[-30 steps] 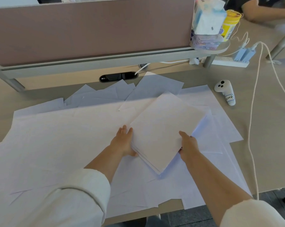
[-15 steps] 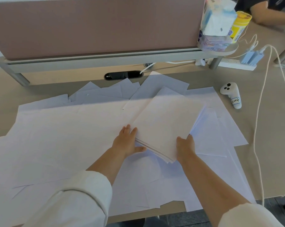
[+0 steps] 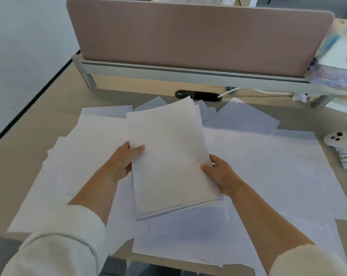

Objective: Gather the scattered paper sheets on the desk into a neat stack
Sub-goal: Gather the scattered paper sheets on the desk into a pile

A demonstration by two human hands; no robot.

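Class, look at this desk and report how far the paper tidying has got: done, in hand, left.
Done: part of the paper is gathered into a stack, its far edges not yet squared. In hand: the left hand and right hand grip that stack by its sides, over the desk. Left: many loose sheets lie spread beneath and around it, to be added.

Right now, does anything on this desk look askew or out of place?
Yes. The held stack is not squared: its far corner sheets fan out. Loose sheets lie overlapping at odd angles across the desk, some overhanging its near edge.
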